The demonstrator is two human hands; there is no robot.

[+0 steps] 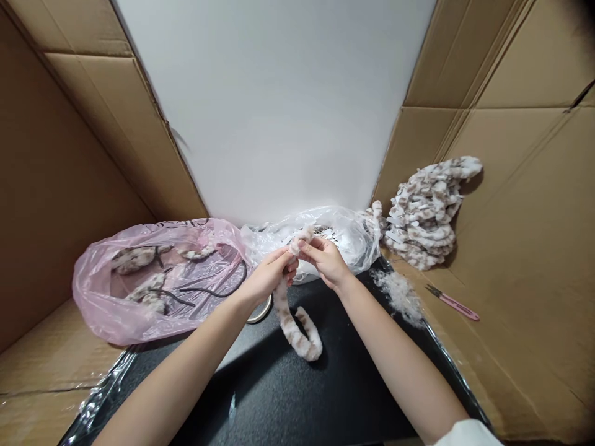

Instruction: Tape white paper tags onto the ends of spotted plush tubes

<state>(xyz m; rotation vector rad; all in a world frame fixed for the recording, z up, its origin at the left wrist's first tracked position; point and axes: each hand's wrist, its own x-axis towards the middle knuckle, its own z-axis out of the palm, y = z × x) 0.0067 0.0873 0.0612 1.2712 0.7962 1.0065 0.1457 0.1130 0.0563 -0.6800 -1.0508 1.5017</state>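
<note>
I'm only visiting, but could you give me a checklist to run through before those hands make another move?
1. Left hand pinching the white-and-beige plush strip: ok.
2. Right hand pinching its upper end: ok.
3. Strip's lower curl resting on the black tabletop: ok.
4. Small pink-handled, dark-bladed snips lying apart from both hands: ok.
5. Wispy white fluff cleared from tabletop's right edge: not ok.
6. Inside of pinched end: cannot tell, hidden.

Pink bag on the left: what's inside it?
Inside the pink bag: spotted plush pieces and dark cords. Anything beneath them or in its folds is covered.
</note>
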